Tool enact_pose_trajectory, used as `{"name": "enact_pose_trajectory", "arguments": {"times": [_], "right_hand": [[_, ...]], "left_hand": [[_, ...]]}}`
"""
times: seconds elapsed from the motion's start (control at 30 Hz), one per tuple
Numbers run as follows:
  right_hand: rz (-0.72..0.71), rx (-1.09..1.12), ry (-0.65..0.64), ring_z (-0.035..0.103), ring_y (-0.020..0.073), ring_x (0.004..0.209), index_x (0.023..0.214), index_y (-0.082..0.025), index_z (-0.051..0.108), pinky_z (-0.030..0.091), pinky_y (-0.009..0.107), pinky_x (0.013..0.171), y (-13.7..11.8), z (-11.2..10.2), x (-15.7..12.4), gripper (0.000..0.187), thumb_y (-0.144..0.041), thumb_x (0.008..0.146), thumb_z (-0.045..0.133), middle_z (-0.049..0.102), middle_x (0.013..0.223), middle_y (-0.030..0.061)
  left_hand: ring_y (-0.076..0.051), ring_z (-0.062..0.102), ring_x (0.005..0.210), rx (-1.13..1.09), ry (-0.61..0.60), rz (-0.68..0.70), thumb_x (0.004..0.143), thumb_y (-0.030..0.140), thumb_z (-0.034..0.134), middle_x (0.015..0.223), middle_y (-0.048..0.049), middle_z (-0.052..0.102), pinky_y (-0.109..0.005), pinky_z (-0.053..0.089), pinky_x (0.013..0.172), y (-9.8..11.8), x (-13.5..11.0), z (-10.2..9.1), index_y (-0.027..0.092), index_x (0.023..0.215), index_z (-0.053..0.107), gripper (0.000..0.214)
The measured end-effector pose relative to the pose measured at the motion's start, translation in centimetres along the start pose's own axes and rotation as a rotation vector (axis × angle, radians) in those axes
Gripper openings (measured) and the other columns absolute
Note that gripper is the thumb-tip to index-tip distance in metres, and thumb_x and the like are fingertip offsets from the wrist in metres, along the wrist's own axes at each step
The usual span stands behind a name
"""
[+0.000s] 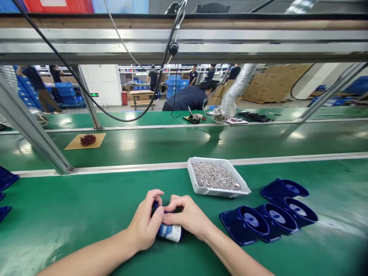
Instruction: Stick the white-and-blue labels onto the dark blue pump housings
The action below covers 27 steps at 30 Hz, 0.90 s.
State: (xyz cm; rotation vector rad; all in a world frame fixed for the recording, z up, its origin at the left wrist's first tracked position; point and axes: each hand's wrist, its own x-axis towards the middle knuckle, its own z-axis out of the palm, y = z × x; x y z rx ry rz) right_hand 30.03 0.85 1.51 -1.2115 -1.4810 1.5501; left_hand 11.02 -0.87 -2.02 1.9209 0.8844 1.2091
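Note:
Both my hands meet over one dark blue plastic part with a blue-and-white label, lying on the green bench near its front edge. My left hand curls round the part's left side, fingers closed on it. My right hand wraps over its top and right side, fingers pressed on it. Most of the part is hidden under my fingers. A white tray full of small silver screws stands just beyond my right hand.
Several dark blue fan-like housings lie overlapped at the right. More blue parts sit at the left edge. A slanted metal post rises at left. Beyond, a cardboard sheet with dark red pieces lies on the belt, and a person bends over the far bench.

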Motion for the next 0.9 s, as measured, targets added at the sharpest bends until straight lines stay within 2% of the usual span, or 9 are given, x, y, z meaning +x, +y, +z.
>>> {"name": "enact_pose_trajectory", "arguments": {"times": [0.23,0.43,0.47,0.57,0.6,0.67,0.73,0.77,0.9], "right_hand": [[-0.037,-0.028,-0.053,0.058,0.0173,0.080,0.080,-0.014,0.082,0.043,0.031,0.075,0.2,-0.9,-0.3,0.037,-0.042,0.059,0.094,0.066,0.089,0.0050],[-0.033,-0.171,-0.210,0.062,0.0181,0.089,0.113,-0.017,0.083,0.049,0.029,0.080,0.4,-4.2,-1.3,0.048,-0.040,0.071,0.088,0.069,0.107,0.0095],[-0.020,-0.181,-0.236,0.063,0.0189,0.092,0.118,-0.016,0.081,0.050,0.029,0.081,0.4,-4.9,-1.3,0.053,-0.038,0.070,0.089,0.069,0.110,0.0106],[0.036,-0.101,-0.336,0.067,0.0218,0.099,0.136,-0.015,0.071,0.055,0.031,0.085,0.8,-6.0,-1.2,0.086,-0.030,0.056,0.098,0.068,0.121,0.0138],[0.037,-0.044,-0.369,0.067,0.0223,0.103,0.139,-0.014,0.069,0.056,0.031,0.087,1.0,-6.0,-1.2,0.091,-0.030,0.054,0.100,0.068,0.124,0.0150],[0.006,0.060,-0.401,0.067,0.0199,0.107,0.138,-0.014,0.069,0.054,0.028,0.091,1.5,-5.3,-1.1,0.087,-0.038,0.060,0.098,0.069,0.124,0.0152],[0.006,0.154,-0.361,0.067,0.0139,0.097,0.133,-0.015,0.073,0.053,0.025,0.089,1.9,-4.0,-0.9,0.077,-0.047,0.067,0.094,0.072,0.117,0.0126],[0.041,0.191,-0.309,0.066,0.0114,0.088,0.130,-0.016,0.075,0.053,0.024,0.084,2.1,-3.3,-0.7,0.075,-0.046,0.064,0.095,0.073,0.110,0.0108],[0.225,0.369,-0.040,0.060,0.0133,0.061,0.106,-0.013,0.083,0.045,0.022,0.058,2.4,-1.2,0.9,0.072,-0.031,0.036,0.092,0.068,0.074,0.0063]], "left_hand": [[-0.016,0.057,0.095,-0.050,-0.046,-0.067,0.110,0.042,0.041,0.104,-0.0025,0.056,-0.036,0.047,0.091,-0.1,0.1,-0.5,0.026,0.139,0.036,0.034],[-0.017,0.058,0.100,-0.041,-0.035,-0.074,0.109,0.044,0.042,0.106,-0.0045,0.058,-0.037,0.048,0.093,-0.2,-0.4,-0.5,0.024,0.137,0.036,0.035],[-0.017,0.058,0.100,-0.052,-0.032,-0.072,0.109,0.045,0.043,0.106,-0.0049,0.058,-0.037,0.049,0.093,-0.3,-0.4,-0.5,0.024,0.137,0.037,0.035],[-0.018,0.060,0.098,-0.130,-0.024,-0.035,0.109,0.048,0.043,0.104,-0.0064,0.060,-0.034,0.050,0.090,-0.6,-0.4,-0.5,0.021,0.133,0.041,0.036],[-0.018,0.061,0.098,-0.169,-0.021,-0.026,0.108,0.049,0.043,0.103,-0.0071,0.060,-0.033,0.050,0.090,-0.7,-0.3,-0.5,0.020,0.131,0.043,0.036],[-0.019,0.062,0.097,-0.245,-0.001,-0.043,0.107,0.051,0.046,0.103,-0.0082,0.063,-0.032,0.051,0.089,-0.9,-0.2,-0.5,0.020,0.127,0.049,0.037],[-0.021,0.063,0.097,-0.312,0.083,-0.114,0.103,0.054,0.053,0.101,-0.0082,0.065,-0.032,0.050,0.090,-1.0,0.1,-0.4,0.019,0.121,0.056,0.039],[-0.021,0.063,0.096,-0.348,0.153,-0.164,0.099,0.057,0.058,0.100,-0.0078,0.067,-0.031,0.050,0.090,-1.1,0.4,-0.3,0.019,0.117,0.059,0.042],[-0.030,0.065,0.107,-0.555,0.422,-0.345,0.077,0.076,0.072,0.105,-0.0082,0.073,-0.036,0.054,0.094,-1.5,2.0,0.0,0.022,0.100,0.070,0.060]]}}
